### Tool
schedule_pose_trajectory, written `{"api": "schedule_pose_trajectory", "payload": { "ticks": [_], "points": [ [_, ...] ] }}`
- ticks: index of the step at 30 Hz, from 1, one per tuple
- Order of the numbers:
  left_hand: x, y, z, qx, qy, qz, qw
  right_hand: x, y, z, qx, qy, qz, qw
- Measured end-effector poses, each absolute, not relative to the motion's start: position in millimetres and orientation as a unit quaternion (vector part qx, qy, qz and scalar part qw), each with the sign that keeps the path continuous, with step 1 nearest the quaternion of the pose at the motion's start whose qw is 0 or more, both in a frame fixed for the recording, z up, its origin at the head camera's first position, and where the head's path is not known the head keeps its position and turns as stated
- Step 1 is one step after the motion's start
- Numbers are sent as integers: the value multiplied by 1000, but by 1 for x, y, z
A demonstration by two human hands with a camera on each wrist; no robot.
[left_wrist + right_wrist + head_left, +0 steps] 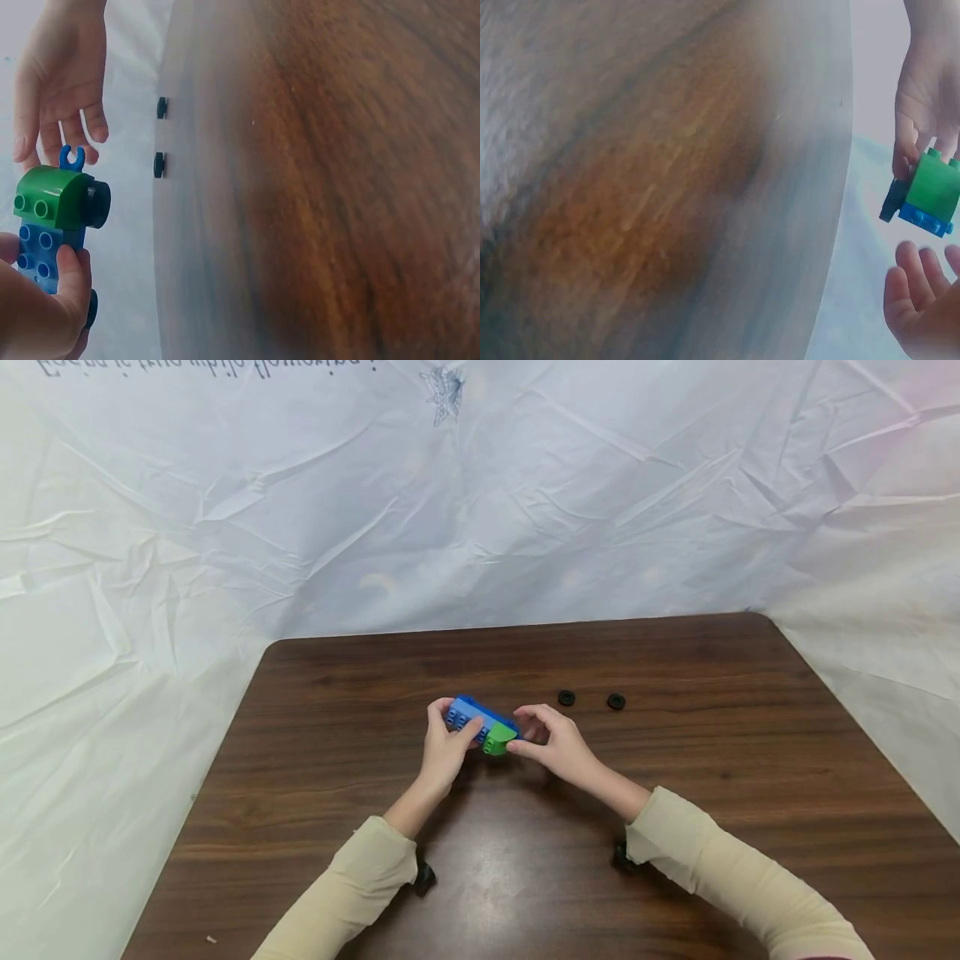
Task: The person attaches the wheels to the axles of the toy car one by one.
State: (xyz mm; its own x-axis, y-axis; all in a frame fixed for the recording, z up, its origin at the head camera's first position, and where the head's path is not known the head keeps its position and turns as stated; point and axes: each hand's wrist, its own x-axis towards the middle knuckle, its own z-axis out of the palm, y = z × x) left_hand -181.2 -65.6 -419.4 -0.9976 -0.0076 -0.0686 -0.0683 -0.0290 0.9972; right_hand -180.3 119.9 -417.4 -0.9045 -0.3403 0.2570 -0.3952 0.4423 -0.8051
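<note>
A toy car of building bricks, with a blue base (465,714) and a rounded green brick (498,739), is held above the table. My left hand (445,752) grips the blue part, thumb on the studded side. Black wheels (97,204) sit on the car, and a small blue hook (72,158) sticks out at its green end. Beside that end is my right hand (558,743), its fingers loosely spread and curved. In the right wrist view a gap shows between the right fingers (911,266) and the car.
Two loose black wheels, one (566,697) left of the other (616,702), lie on the brown wooden table (337,710) beyond the right hand. White sheeting (480,527) hangs behind and at the sides. A tiny pale scrap (211,939) lies at the near left.
</note>
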Motion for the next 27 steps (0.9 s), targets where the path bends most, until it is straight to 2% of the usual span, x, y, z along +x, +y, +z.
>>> {"api": "schedule_pose_trajectory", "payload": {
  "ticks": [4,7,12,23,27],
  "points": [
    [-181,-66,-419,-22,693,720,18,-179,119,-414,189,-841,506,-25],
    [-180,-65,-419,-22,691,722,19,-174,116,-403,184,-837,513,-40],
    [-179,-63,-417,-30,685,728,25,-165,110,-387,181,-835,517,-43],
    [-179,-59,-416,-36,711,702,24,-159,105,-384,195,-836,512,-37],
    [-181,-59,-417,-33,723,689,22,-160,108,-382,210,-836,504,-51]
  ]
}}
